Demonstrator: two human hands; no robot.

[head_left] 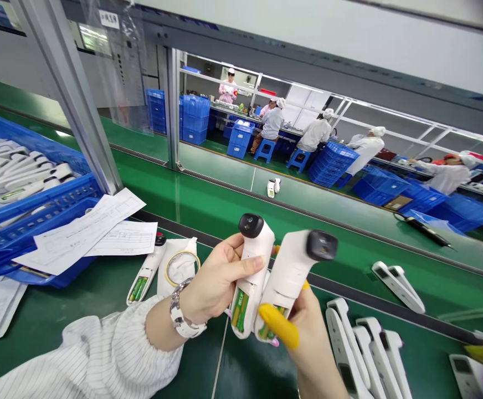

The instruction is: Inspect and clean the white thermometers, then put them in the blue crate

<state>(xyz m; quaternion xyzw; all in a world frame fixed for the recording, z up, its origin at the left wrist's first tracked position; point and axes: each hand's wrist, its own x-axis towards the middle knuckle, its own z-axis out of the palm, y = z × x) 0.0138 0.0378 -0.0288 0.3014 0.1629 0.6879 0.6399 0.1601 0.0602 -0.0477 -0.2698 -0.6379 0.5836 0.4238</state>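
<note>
Two white handheld devices with black heads are held up side by side at the centre. My left hand (214,277), with a watch on its wrist, is closed on the left device (255,260), thumb across its front. In my right hand (303,327), which wears yellow finger covers, is the right device (287,271). Green batteries show in the open compartments of both; the thumb partly covers the right one. The lower bodies of the devices touch or nearly touch. Another device (147,271) with green batteries lies beside a tape roll (182,267) on the left.
At the left, a blue basket (71,194) holds many white devices, with papers (87,230) over its edge. Several devices (366,349) lie at the right; two more (398,285) rest on the green belt. A black pen-like tool (426,230) lies beyond. People sit in the background.
</note>
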